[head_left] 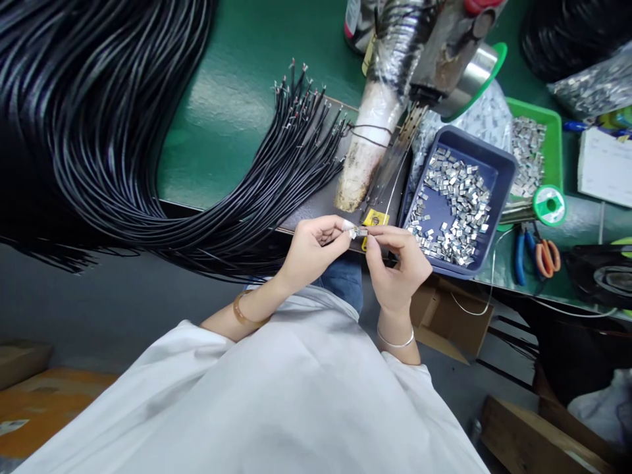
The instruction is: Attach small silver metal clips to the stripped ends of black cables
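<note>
A small silvery metal connector (361, 232) is pinched between my two hands at the table's front edge. My left hand (320, 245) grips its left end between thumb and fingers, with something white at the fingertip. From the right, my right hand (397, 263) holds the other end with thumb and forefinger. Just behind the fingers lies a yellow piece (376, 218). A large bundle of black cables (237, 210) lies to the left, its stripped ends fanned out behind my left hand. The blue tray (502, 161) of loose metal connectors is right of my right hand.
Above my hands hangs a machine with a white wrapped tube (368, 145). Farther right are a green tray (553, 125), a solder spool (549, 205), blue-handled pliers (520, 257) and orange-handled scissors (547, 258). An open cardboard box (451, 319) stands below the table.
</note>
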`<state>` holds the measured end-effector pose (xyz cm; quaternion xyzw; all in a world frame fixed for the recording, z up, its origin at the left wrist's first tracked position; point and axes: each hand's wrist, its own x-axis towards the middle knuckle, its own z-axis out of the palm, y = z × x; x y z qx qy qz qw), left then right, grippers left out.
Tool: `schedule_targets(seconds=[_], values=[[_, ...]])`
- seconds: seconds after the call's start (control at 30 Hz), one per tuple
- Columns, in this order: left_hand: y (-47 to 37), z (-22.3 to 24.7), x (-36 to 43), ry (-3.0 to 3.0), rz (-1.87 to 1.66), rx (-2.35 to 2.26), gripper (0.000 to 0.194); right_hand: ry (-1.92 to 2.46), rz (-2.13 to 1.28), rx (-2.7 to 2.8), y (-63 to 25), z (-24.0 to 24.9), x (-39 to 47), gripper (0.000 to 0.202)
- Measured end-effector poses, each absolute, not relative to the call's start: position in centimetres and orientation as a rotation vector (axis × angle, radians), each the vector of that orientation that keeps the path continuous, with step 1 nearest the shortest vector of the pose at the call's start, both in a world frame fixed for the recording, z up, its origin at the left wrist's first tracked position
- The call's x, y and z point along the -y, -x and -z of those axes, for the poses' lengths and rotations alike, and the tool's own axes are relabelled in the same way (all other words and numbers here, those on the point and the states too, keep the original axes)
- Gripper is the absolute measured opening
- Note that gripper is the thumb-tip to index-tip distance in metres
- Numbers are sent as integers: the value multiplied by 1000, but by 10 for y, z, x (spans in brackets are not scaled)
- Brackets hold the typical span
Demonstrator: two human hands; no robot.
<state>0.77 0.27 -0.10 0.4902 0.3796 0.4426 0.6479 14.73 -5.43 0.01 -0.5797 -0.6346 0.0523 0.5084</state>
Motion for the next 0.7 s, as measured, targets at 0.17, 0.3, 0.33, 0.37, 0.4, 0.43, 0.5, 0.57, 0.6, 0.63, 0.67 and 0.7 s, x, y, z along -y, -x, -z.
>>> schedule_targets(seconds=[0.17,0.3,0.33,0.37,0.4,0.43,0.5,0.57,0.6,0.63,0.67,0.7], values=[[-11,-1,-5,-1111,-1033,-870,12,1392,22,1584,-144,-3,51,11],[-11,-2,-6,-1129,-1045,-845,11,1382,32,1568,-143,-5,52,12],[-10,-1,-6,-1132,-1045,-843,11,1374,27,1573,-142,-4,53,12],[-9,0,-5,-1136,-1039,-843,11,1366,24,1581,-142,-4,53,13],[-8,1,-5,-1142,-1028,-844,11,1361,22,1589,-142,-3,54,13],[-8,2,-4,-1148,-1014,-846,10,1361,18,1595,-142,-1,56,12],[-6,4,-2,-1162,-983,-848,10,1381,-27,1582,-143,2,59,8],[-4,6,0,-1188,-954,-850,10,1427,-121,1504,-146,3,61,4],[-2,6,1,-1213,-932,-845,11,1451,-138,1446,-149,3,62,2],[1,6,2,-1248,-901,-834,12,1467,-101,1385,-152,1,62,2],[4,7,3,-1292,-856,-818,13,1468,0,1321,-155,-2,61,4],[8,7,3,-1349,-798,-794,13,1445,148,1251,-158,-7,61,8]])
